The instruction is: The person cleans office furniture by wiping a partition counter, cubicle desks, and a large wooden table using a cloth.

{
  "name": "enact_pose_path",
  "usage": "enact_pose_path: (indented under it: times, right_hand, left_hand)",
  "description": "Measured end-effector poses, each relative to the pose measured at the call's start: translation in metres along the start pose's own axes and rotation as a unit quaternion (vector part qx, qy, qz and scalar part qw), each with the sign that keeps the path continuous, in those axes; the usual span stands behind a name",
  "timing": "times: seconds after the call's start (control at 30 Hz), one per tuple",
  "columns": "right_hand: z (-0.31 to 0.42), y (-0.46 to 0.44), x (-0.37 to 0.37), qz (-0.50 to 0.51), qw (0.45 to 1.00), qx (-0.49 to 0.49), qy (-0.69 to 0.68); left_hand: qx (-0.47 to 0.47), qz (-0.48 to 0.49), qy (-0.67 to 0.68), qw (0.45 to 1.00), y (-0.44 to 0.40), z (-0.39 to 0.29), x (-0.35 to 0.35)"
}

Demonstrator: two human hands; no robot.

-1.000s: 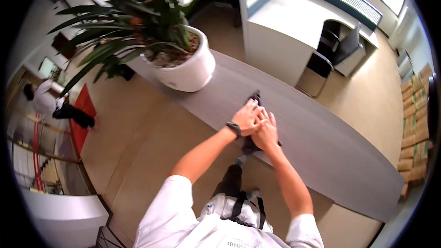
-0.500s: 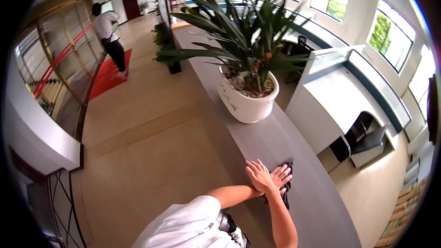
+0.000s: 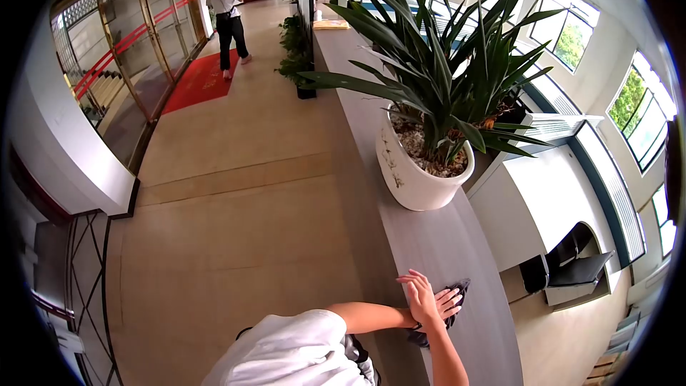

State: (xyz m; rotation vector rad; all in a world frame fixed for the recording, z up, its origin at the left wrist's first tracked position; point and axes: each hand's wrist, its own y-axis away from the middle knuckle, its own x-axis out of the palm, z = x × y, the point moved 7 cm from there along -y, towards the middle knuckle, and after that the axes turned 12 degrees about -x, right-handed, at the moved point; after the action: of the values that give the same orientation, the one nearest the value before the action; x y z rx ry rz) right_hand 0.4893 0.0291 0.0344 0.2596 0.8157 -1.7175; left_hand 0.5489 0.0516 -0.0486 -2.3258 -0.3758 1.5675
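My left hand point(image 3: 448, 304) lies flat with fingers stretched out on a dark crumpled cloth point(image 3: 460, 290) on the grey counter top point(image 3: 471, 343). My right hand point(image 3: 421, 296) crosses over it near the left wrist, fingers extended and nothing in them. Parts of the cloth show beyond the left fingers and below the crossed hands; the rest is hidden under them. A little farther along the counter stands a white flower pot point(image 3: 421, 182) holding a plant with long dark green leaves point(image 3: 436, 64).
White desks point(image 3: 557, 193) with a black chair point(image 3: 580, 270) stand right of the counter. Leafy floor plants point(image 3: 291, 57) line its far left side. Another person point(image 3: 227, 14) is near the red mat point(image 3: 204, 75) by the glass doors point(image 3: 136, 36).
The view has swung, shifting the pot right and down in the picture. My hands stay crossed on the cloth. The other person's legs are now apart, in mid-stride.
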Motion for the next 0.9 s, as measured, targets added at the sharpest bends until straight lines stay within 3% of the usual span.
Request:
enact_pose_path:
  times: [0.13,0.4,0.83,0.87,0.9]
  right_hand:
    - [0.002,0.020,0.005,0.016,0.999,0.010,0.039]
    - [0.041,0.053,-0.003,-0.061,0.997,0.016,0.032]
    - [0.088,0.133,0.016,-0.095,0.980,0.060,0.166]
    - [0.092,0.137,0.016,-0.112,0.977,0.067,0.168]
    - [0.098,0.144,0.017,-0.121,0.975,0.079,0.169]
  left_hand:
    - [0.003,0.015,0.012,1.000,0.005,-0.006,-0.003]
    - [0.015,0.039,0.021,0.999,0.014,-0.024,-0.008]
    - [0.021,0.090,0.012,0.996,0.048,-0.079,-0.012]
    - [-0.006,0.173,0.006,0.985,0.049,-0.080,-0.002]
    - [-0.005,0.158,-0.006,0.987,0.050,-0.081,-0.005]
